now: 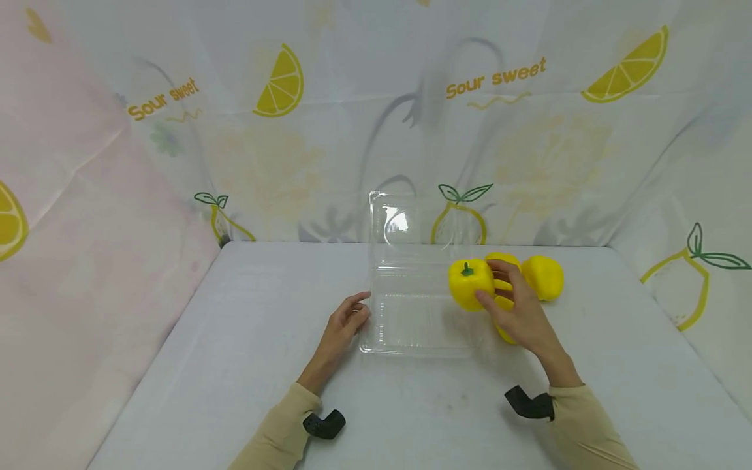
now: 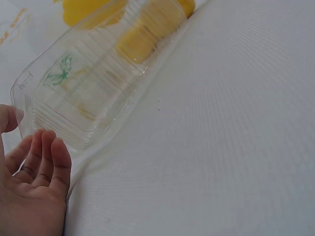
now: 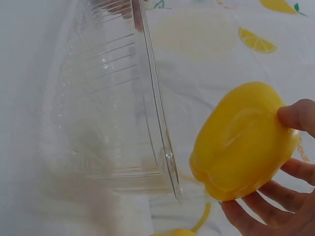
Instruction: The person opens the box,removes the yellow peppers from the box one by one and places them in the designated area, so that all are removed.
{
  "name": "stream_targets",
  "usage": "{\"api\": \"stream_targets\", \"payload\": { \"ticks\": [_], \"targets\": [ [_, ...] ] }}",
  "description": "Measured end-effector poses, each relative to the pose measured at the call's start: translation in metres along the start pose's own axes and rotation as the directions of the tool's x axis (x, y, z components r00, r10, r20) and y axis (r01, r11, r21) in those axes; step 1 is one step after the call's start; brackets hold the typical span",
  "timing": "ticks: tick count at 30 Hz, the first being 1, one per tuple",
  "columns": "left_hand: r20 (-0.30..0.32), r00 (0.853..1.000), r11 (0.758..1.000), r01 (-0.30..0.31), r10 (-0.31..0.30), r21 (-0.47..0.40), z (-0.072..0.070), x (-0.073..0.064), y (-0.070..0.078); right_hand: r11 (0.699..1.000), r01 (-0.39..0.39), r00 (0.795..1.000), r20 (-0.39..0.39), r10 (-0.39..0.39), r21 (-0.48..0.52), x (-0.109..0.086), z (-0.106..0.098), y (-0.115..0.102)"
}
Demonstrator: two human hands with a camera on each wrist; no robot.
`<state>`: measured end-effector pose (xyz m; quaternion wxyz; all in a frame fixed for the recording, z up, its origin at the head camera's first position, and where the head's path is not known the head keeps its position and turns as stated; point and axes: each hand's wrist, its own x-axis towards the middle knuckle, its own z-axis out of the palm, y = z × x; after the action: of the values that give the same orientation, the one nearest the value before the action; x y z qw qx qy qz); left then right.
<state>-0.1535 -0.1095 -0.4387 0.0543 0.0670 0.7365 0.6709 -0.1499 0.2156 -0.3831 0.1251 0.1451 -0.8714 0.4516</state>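
My right hand [image 1: 517, 313] grips a yellow bell pepper [image 1: 468, 284] with a short green stem, thumb on one side and fingers on the other. It is up beside the right edge of a clear plastic clamshell box [image 1: 405, 320]. In the right wrist view the same pepper [image 3: 241, 142] appears side-on, apart from the box wall [image 3: 113, 98]. The box's lid [image 1: 405, 228] stands raised at the back. At the box's left edge, my left hand [image 1: 346, 323] has relaxed, slightly bent fingers, with the fingertips [image 2: 60, 150] right at the wall.
Several more yellow peppers lie on the white table [image 1: 270, 294] to the right of the box. One pepper [image 1: 543, 278] shows plainly; others are partly behind my right hand. A lemon-printed cloth [image 1: 352, 150] hangs along the back and sides.
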Motion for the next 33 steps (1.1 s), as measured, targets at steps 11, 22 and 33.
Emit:
{"api": "stream_targets", "payload": {
  "ticks": [11,22,33],
  "targets": [
    [0.005,1.000,1.000,-0.001,0.001,-0.005,0.000,0.000,0.001,0.999,-0.031,0.999,0.008,0.031,0.019,-0.003,-0.008,0.000],
    [-0.002,1.000,1.000,0.021,-0.021,-0.008,0.000,0.005,-0.009,0.998,-0.058,0.998,0.022,0.058,-0.023,-0.004,-0.017,0.003],
    [-0.039,0.999,1.000,-0.021,0.021,-0.015,0.000,0.013,-0.029,0.988,-0.126,0.990,0.047,0.131,-0.089,-0.004,-0.036,0.005]
  ]
}}
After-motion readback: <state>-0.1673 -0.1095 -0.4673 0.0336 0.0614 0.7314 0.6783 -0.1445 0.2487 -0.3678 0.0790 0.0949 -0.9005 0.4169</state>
